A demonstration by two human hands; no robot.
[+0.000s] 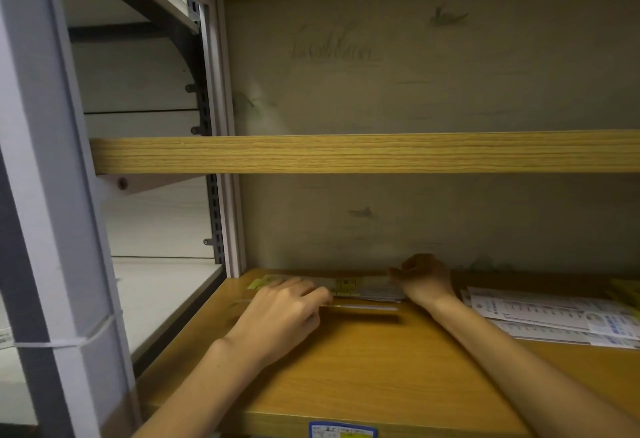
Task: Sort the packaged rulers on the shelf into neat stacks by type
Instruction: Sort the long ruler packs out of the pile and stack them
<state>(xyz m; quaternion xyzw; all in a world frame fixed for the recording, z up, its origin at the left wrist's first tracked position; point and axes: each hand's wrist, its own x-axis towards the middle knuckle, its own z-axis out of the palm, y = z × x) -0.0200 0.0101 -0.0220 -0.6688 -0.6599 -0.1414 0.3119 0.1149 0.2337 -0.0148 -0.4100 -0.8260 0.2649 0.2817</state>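
A low stack of packaged rulers (349, 287) with yellow-green labels lies along the back of the wooden shelf (363, 361). My left hand (280, 313) lies on the stack's left part, fingers curled over a thin clear ruler pack (363, 306) at the stack's front edge. My right hand (420, 278) is at the stack's right end, fingers curled against it near the back wall. A second pile of rulers in white printed packaging (554, 316) is fanned out on the shelf to the right.
An upper wooden shelf board (346, 155) crosses overhead. A grey metal upright (45, 195) and a white shelf unit (162, 295) stand to the left. A blue and yellow price label (341, 432) sits on the shelf's front edge. More yellow packs (627, 290) show at far right.
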